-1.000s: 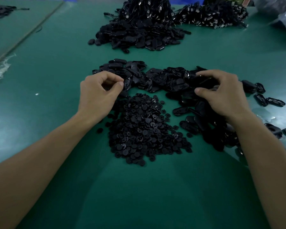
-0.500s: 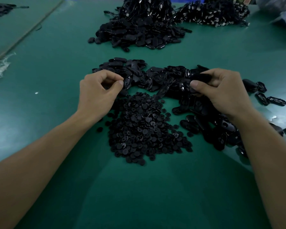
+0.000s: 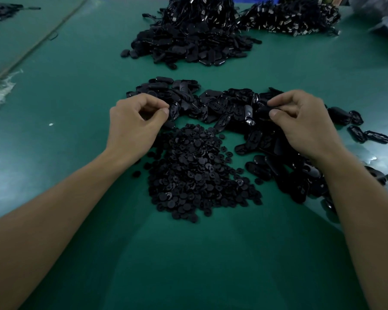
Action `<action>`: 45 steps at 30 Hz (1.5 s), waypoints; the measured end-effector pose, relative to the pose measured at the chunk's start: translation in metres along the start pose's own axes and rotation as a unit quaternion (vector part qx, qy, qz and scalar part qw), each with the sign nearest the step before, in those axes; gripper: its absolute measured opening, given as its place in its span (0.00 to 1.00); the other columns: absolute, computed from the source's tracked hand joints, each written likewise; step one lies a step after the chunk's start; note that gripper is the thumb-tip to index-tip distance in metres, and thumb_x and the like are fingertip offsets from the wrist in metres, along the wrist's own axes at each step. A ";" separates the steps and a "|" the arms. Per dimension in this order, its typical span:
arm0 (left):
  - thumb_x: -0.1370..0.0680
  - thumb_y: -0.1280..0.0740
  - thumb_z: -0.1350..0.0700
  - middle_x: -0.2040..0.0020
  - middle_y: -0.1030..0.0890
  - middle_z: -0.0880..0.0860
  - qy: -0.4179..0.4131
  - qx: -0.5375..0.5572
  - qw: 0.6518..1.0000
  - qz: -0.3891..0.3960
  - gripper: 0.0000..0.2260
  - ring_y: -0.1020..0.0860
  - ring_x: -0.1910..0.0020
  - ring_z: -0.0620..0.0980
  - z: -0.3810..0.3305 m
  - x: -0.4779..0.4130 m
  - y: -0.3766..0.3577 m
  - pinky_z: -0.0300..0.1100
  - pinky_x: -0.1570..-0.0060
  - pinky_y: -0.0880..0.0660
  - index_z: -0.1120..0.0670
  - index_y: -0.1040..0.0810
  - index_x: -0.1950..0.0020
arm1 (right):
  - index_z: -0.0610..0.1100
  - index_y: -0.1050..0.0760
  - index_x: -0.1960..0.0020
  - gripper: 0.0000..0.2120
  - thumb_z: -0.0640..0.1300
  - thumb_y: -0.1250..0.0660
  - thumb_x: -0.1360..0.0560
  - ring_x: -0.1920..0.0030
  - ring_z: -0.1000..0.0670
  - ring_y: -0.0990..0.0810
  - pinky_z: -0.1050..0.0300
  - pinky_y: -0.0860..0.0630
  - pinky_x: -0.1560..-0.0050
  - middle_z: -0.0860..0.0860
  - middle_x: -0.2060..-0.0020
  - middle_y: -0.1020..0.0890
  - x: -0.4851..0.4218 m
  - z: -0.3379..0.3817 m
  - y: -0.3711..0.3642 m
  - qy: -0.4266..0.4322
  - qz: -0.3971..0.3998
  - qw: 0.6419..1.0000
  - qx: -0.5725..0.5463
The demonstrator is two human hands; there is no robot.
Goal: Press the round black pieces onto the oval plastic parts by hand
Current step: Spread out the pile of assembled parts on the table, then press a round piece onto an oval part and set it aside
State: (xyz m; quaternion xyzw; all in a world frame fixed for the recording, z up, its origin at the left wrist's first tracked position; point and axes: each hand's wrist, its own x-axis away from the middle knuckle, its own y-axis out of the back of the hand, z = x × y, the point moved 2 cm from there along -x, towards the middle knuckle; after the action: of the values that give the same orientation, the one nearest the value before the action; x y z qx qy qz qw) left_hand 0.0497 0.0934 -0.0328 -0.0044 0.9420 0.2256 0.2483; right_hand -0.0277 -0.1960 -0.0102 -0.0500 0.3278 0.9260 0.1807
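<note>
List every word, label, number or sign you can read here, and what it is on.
None can be read.
The oval plastic parts show only glints, also the one that the right hand pinches.
The round black pieces bear no marks.
The far piles are too small and blurred to tell.

- The left hand point(image 3: 134, 124) hovers at the far left corner of the pile of round pieces point(image 3: 195, 173), back of the hand up. Its fingers are curled and its thumb tip meets the forefinger tip. Whether anything is pinched there cannot be made out.
- The right hand point(image 3: 300, 124) is beyond the pile's far right side, level with the left hand. Its fingers are curled, and thumb and fingertips pinch a black oval part point(image 3: 264, 111).
- The left forearm point(image 3: 54, 211) and right forearm point(image 3: 363, 220), both bare, reach in from the lower corners and flank the pile, converging towards its far side.
</note>
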 end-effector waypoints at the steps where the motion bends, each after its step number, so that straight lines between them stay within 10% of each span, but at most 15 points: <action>1: 0.23 0.28 0.55 0.60 0.16 0.41 0.000 0.001 1.000 0.000 0.09 0.18 0.60 0.44 0.000 0.000 0.000 0.33 0.59 0.22 0.40 0.19 0.58 | 0.53 0.22 0.50 0.06 0.43 0.33 0.20 0.52 0.62 0.20 0.70 0.28 0.51 0.60 0.55 0.18 0.000 0.000 0.000 0.009 -0.009 0.999 0.033; 9: 0.23 0.28 0.55 0.60 0.17 0.41 0.000 0.001 1.000 0.004 0.09 0.18 0.60 0.44 -0.001 0.001 0.000 0.34 0.59 0.21 0.40 0.19 0.57 | 0.60 0.28 0.29 0.18 0.54 0.38 0.19 0.28 0.44 0.34 0.41 0.40 0.32 0.53 0.30 0.27 -0.003 0.014 -0.021 0.110 0.040 0.950 0.288; 13: 0.23 0.28 0.56 0.61 0.17 0.40 -0.001 0.000 1.000 0.005 0.10 0.19 0.61 0.42 -0.002 0.001 0.000 0.31 0.60 0.23 0.40 0.19 0.58 | 0.59 0.28 0.29 0.19 0.57 0.37 0.19 0.28 0.46 0.35 0.43 0.41 0.33 0.55 0.29 0.27 -0.004 0.015 -0.036 0.110 0.093 0.930 0.337; 18: 0.23 0.28 0.55 0.61 0.17 0.41 0.000 0.001 1.000 0.003 0.09 0.19 0.61 0.43 -0.001 0.001 0.000 0.32 0.61 0.23 0.40 0.19 0.58 | 0.49 0.17 0.42 0.09 0.45 0.34 0.19 0.46 0.52 0.19 0.56 0.27 0.40 0.53 0.48 0.15 -0.008 0.012 -0.028 0.106 0.005 0.977 0.185; 26: 0.23 0.28 0.55 0.61 0.17 0.41 -0.007 -0.004 1.000 0.000 0.10 0.18 0.61 0.43 -0.001 0.000 0.000 0.32 0.60 0.22 0.39 0.20 0.58 | 0.47 0.17 0.44 0.16 0.31 0.35 0.23 0.47 0.59 0.18 0.68 0.26 0.39 0.57 0.51 0.16 -0.009 0.005 -0.017 0.092 -0.077 0.990 0.074; 32: 0.23 0.28 0.56 0.60 0.16 0.42 -0.005 -0.006 1.000 0.001 0.09 0.18 0.61 0.43 -0.001 0.000 0.000 0.35 0.58 0.20 0.40 0.19 0.58 | 0.52 0.18 0.41 0.10 0.46 0.30 0.22 0.48 0.62 0.22 0.79 0.35 0.48 0.58 0.49 0.17 0.000 0.014 -0.019 0.113 0.066 0.984 0.118; 38: 0.23 0.28 0.56 0.61 0.17 0.41 0.002 -0.001 1.000 0.002 0.10 0.21 0.64 0.37 -0.001 0.000 0.001 0.31 0.60 0.23 0.40 0.20 0.58 | 0.62 0.32 0.28 0.29 0.58 0.28 0.27 0.27 0.57 0.37 0.58 0.44 0.32 0.58 0.25 0.34 0.007 0.029 0.030 0.071 0.231 0.949 0.202; 45: 0.23 0.29 0.55 0.62 0.17 0.42 0.001 -0.005 1.000 0.004 0.10 0.21 0.64 0.37 -0.001 0.002 0.001 0.29 0.62 0.24 0.39 0.20 0.59 | 0.76 0.51 0.27 0.57 0.70 0.23 0.48 0.20 0.48 0.56 0.36 0.53 0.22 0.58 0.19 0.55 0.032 -0.007 0.039 -0.039 0.359 0.898 0.250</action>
State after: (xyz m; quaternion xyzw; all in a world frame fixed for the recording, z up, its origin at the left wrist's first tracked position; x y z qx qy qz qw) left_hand 0.0477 0.0935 -0.0323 -0.0025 0.9410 0.2314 0.2470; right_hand -0.0717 -0.2183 0.0007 0.1539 0.5365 0.8169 -0.1451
